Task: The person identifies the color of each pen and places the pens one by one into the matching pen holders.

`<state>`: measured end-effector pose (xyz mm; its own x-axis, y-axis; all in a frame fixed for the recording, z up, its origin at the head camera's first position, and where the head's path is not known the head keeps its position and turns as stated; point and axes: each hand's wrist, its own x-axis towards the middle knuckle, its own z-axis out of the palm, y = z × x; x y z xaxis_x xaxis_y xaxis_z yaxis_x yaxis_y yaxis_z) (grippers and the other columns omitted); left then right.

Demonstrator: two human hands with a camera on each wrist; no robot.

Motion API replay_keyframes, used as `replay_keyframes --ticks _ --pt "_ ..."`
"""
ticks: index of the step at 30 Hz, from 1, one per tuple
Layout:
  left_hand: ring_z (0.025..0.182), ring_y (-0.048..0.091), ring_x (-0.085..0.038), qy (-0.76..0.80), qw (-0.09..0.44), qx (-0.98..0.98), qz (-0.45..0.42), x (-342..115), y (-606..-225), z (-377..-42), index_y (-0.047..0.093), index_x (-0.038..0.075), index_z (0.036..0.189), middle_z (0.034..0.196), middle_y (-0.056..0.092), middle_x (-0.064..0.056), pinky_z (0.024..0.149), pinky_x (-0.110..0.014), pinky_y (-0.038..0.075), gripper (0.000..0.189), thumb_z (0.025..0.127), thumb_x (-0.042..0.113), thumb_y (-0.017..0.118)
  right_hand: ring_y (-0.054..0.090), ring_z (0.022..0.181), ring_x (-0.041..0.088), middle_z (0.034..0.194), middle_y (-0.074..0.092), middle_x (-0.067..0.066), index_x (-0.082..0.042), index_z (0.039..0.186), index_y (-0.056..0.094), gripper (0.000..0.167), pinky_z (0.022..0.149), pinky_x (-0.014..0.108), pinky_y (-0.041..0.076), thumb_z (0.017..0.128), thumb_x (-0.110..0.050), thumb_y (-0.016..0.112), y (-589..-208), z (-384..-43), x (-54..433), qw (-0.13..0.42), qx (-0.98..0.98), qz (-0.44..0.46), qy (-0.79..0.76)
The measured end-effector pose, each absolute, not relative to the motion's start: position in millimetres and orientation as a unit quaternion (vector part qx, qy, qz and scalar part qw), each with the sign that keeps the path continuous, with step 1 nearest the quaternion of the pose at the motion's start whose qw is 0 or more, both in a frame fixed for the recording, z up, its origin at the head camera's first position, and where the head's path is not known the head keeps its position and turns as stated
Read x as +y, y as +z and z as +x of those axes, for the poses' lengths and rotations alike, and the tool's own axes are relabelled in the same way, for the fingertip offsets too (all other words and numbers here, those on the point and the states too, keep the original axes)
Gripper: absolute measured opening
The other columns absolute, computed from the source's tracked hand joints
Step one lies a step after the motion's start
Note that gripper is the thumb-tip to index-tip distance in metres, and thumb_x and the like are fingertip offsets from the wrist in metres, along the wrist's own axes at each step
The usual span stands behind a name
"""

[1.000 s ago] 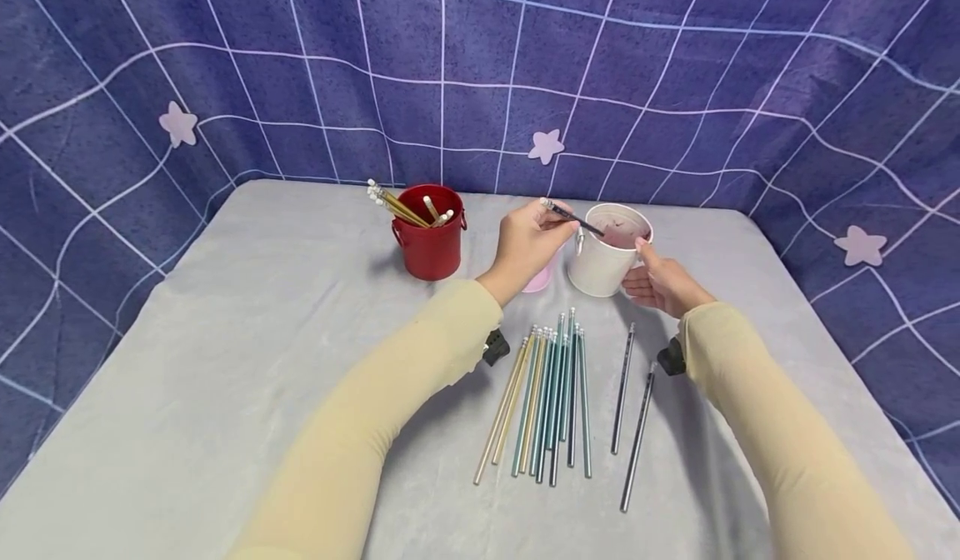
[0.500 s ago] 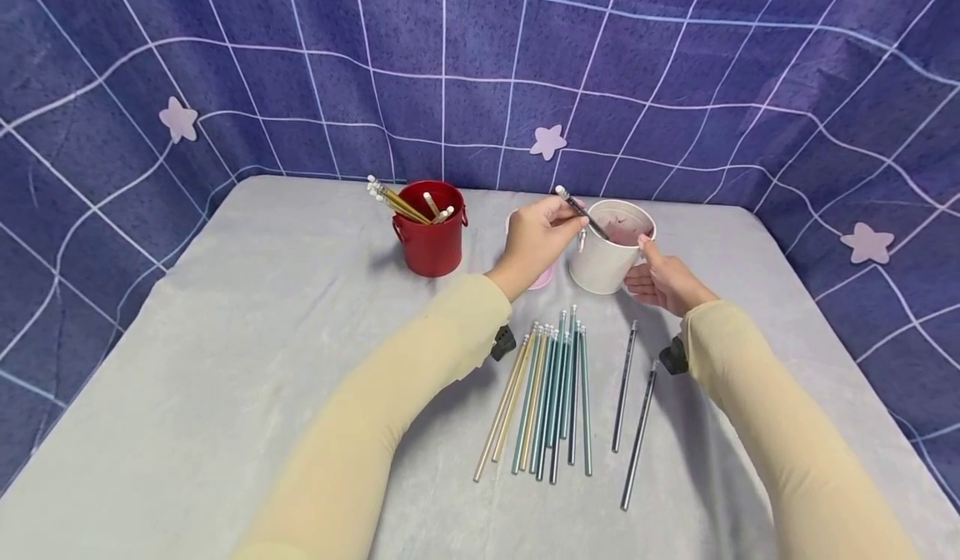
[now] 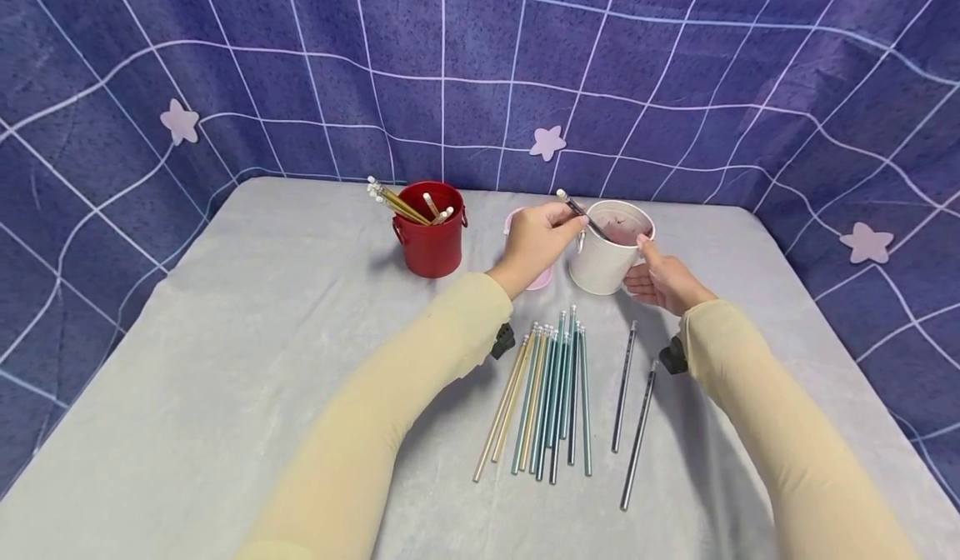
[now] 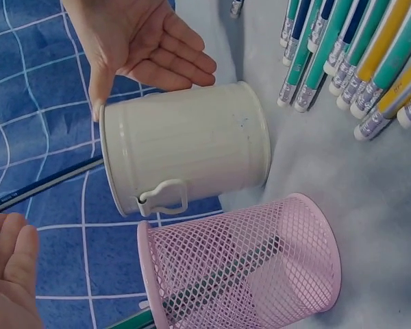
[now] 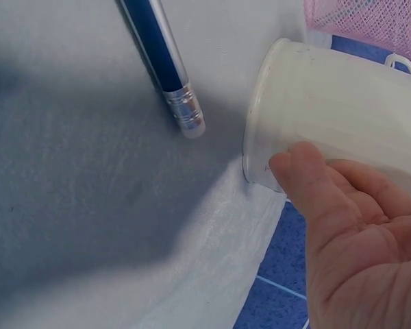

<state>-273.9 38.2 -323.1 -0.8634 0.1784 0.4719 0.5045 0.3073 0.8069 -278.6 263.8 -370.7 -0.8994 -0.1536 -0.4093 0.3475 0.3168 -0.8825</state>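
Mostly dark-blue, white-tipped pencil [image 4: 44, 185].

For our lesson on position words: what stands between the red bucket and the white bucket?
The pink mesh cup stands there, partly hidden behind the left hand, as the head view shows.

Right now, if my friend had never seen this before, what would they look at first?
Probably the bright red bucket at the back, left of the white bucket, with gold pencils leaning out of it. Next, perhaps, the bunch of gold, teal and navy pencils lying on the grey cloth in front. Then the navy pencil slanting into the white bucket, pinched in the person's left grip.
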Motion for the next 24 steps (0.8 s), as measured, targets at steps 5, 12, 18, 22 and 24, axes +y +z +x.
replay_keyframes --ticks 5,12,18,22,24 --pt "0.085 0.069 -0.016 -0.517 0.138 -0.813 -0.231 38.1 -323.2 -273.4 0.074 -0.001 0.095 0.095 0.073 -0.01 0.07 -0.011 0.047 0.014 0.087 0.009 0.07 0.029 0.134 0.046 0.143 0.025 0.04 0.025 0.138 0.018 0.095 0.11 0.045 0.029 0.096 -0.061 0.01 -371.4 -279.2 262.2 0.217 0.781 0.064 -0.583" --pt "0.08 0.068 -0.013 -0.474 0.139 -0.829 -0.263 42.1 -324.9 -272.8 0.074 -0.001 0.093 0.091 0.073 -0.01 0.068 -0.01 0.045 0.013 0.087 0.01 0.069 0.029 0.134 0.046 0.143 0.025 0.04 0.025 0.138 0.019 0.096 0.11 0.046 0.028 0.096 -0.061 0.011 -371.0 -279.0 261.4 0.214 0.781 0.068 -0.582" --pt "0.064 0.052 -0.009 -0.455 0.126 -0.844 -0.253 44.7 -322.4 -272.3 0.075 0.001 0.091 0.085 0.073 -0.008 0.057 -0.014 0.041 0.015 0.088 0.015 0.069 0.027 0.135 0.047 0.143 0.023 0.04 0.025 0.138 0.015 0.095 0.11 0.048 0.026 0.096 -0.06 0.01 -368.8 -279.6 262.8 0.215 0.781 0.067 -0.583" --pt "0.077 0.066 -0.012 -0.448 0.118 -0.847 -0.261 46.3 -322.6 -271.6 0.075 0.002 0.096 0.093 0.073 -0.008 0.066 -0.012 0.045 0.015 0.088 0.014 0.068 0.028 0.135 0.046 0.143 0.024 0.04 0.024 0.138 0.016 0.095 0.11 0.047 0.027 0.096 -0.06 0.011 -368.9 -279.6 261.9 0.215 0.781 0.07 -0.582" --pt "0.086 0.069 -0.015 -0.444 0.11 -0.849 -0.264 47.3 -323.8 -271.4 0.075 0.002 0.097 0.095 0.073 -0.008 0.071 -0.011 0.046 0.016 0.089 0.014 0.068 0.028 0.135 0.046 0.143 0.024 0.04 0.025 0.138 0.017 0.094 0.11 0.047 0.027 0.097 -0.06 0.01 -369.7 -279.2 262.0 0.215 0.781 0.071 -0.582"
